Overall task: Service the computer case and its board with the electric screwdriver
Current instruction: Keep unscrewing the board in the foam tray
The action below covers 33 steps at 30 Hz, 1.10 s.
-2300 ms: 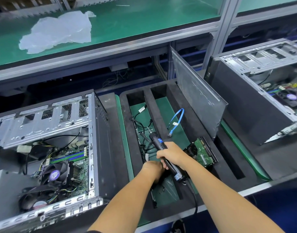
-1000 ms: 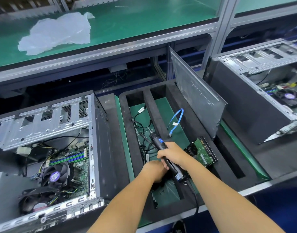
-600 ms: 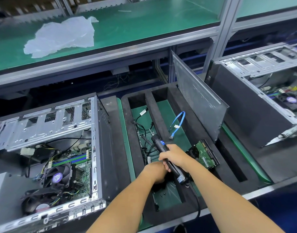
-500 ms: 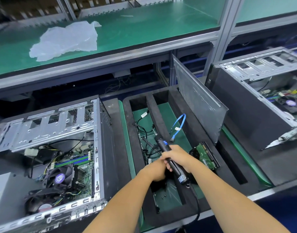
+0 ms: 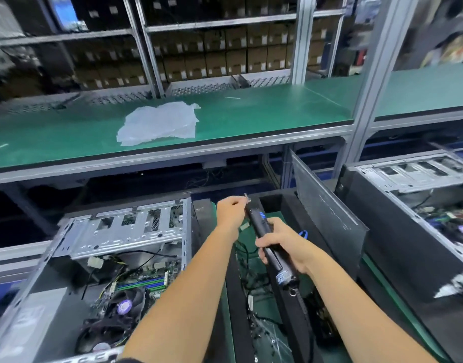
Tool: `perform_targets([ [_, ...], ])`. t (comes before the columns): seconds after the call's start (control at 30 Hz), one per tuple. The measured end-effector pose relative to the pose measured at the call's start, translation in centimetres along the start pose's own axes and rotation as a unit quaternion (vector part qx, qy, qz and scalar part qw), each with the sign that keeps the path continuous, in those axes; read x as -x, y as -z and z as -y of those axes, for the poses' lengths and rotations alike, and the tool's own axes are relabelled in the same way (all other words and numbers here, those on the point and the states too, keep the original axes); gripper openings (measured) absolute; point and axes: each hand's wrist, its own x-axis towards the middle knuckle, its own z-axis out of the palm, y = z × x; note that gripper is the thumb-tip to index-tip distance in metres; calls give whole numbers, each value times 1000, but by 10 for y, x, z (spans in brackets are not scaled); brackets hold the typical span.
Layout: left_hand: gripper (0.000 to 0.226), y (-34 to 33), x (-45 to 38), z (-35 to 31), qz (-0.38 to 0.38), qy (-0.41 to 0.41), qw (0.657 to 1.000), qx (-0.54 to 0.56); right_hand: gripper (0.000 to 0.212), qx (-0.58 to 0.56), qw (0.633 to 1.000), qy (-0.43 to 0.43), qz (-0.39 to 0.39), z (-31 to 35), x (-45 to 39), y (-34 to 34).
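Green bench shelf (image 5: 251, 119) is spanning behind; right hand (image 5: 280, 242) is gripping the black cylindrical electric screwdriver (image 5: 264, 231) above the black foam tray (image 5: 293, 205), left hand (image 5: 229, 212) pinching a small metal piece (image 5: 247, 197) at its tip, open grey steel computer case (image 5: 125, 231) sitting just left.

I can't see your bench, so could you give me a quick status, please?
Right hand grips screwdriver. Left hand pinches small part at its tip. Case open, untouched.

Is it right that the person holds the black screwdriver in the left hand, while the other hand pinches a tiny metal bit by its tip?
Not quite. The head view shows the electric screwdriver gripped in the right hand; the left hand pinches the small metal piece near its tip.
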Motion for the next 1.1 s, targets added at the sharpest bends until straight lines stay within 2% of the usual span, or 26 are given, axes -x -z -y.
perform_targets([
  [0.1, 21, 26, -10, -14, 3, -2, 998, 62, 40, 22, 999, 36, 25, 19, 1, -22],
  [0.17, 19, 43, -14, -20, -22, 11, 991, 134, 31, 42, 997, 56, 40, 29, 3, -39],
  [0.23, 19, 64, -14, -26, -48, 12, 983, 177, 35, 58, 994, 67, 58, 37, 5, -59],
  [0.33, 22, 98, -11, -33, -51, -3, 981, 186, 41, 77, 990, 82, 81, 43, 5, -90],
  [0.5, 24, 159, -2, -37, -51, -3, 976, 210, 32, 116, 985, 81, 98, 45, -1, -143],
  [0.6, 23, 196, 4, -30, -54, -19, 983, 174, 29, 120, 984, 68, 114, 40, -4, -176],
  [0.7, 24, 234, 9, -23, -38, -70, 993, 84, 31, 126, 982, 49, 130, 35, -6, -202],
  [0.83, 27, 284, 16, -15, 9, -129, 991, -15, 30, 124, 979, 24, 159, 28, -8, -229],
  [0.97, 30, 318, 22, -6, 55, -126, 989, -56, 31, 110, 977, 11, 182, 19, -5, -250],
  [1.1, 27, 329, 28, 2, 68, -112, 990, -60, 29, 114, 976, 4, 183, 7, -1, -266],
])
